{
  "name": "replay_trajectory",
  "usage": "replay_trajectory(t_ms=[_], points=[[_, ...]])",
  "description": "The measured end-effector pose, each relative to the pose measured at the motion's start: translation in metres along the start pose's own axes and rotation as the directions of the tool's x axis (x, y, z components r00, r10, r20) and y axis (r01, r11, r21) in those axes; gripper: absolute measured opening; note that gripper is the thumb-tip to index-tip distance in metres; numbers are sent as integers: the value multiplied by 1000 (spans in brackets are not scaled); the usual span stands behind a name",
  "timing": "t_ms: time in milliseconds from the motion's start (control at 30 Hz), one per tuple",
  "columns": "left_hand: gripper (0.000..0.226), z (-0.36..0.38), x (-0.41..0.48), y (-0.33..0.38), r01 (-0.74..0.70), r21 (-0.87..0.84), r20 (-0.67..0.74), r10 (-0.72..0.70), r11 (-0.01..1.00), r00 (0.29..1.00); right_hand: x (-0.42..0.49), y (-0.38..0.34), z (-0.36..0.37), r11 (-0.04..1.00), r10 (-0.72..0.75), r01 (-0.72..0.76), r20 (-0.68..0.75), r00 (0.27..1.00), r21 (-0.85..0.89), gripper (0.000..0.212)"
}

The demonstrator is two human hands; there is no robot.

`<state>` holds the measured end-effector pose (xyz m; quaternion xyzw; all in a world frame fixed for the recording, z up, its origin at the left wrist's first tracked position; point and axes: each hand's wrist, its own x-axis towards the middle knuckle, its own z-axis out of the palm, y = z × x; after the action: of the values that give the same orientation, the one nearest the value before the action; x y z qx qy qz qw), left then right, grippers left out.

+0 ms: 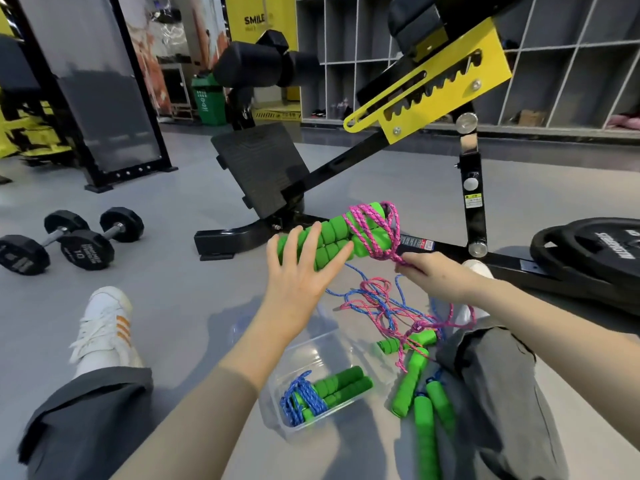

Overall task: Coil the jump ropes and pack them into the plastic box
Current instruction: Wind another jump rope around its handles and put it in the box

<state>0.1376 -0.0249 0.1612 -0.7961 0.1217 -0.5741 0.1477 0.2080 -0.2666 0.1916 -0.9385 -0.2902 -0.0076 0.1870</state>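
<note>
My left hand (302,268) holds a pair of green foam handles (332,237) of a pink jump rope, raised above the floor, fingers wrapped behind them. Pink cord (374,230) is coiled around the handles' far end. My right hand (429,271) pinches the pink cord just right of the coil. Below, a clear plastic box (304,344) on the floor holds a coiled blue rope with green handles (325,396). Loose pink and blue cords (381,306) lie tangled beside it, with more green handles (419,386) near my right leg.
I sit on a grey gym floor with legs spread; a white shoe (104,323) is at left. A black and yellow bench frame (429,98) stands just ahead. Two dumbbells (69,240) lie at left, weight plates (588,251) at right.
</note>
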Motion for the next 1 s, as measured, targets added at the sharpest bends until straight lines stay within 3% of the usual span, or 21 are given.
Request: replay_trajectory(t_ms=[233, 500, 633, 800, 1000], points=[[59, 3, 9, -8, 9, 58, -1, -9, 998, 1000, -20, -44, -9, 996, -83, 80, 82, 993, 41, 17], [68, -20, 2, -41, 3, 143, 118, -20, 990, 993, -26, -88, -50, 938, -138, 65, 193, 971, 342, 23], [59, -29, -6, -51, -24, 166, 121, 4, 986, 993, -27, -104, -68, 891, -178, 44, 257, 950, 451, 18], [78, -46, -15, -71, -221, 116, 148, 203, 968, 968, -25, -125, -89, 941, -176, 122, 150, 973, 316, 29], [61, -64, -16, -69, -401, 7, 54, 400, 916, 915, -11, -147, -96, 934, -280, 257, 62, 958, 248, 38]])
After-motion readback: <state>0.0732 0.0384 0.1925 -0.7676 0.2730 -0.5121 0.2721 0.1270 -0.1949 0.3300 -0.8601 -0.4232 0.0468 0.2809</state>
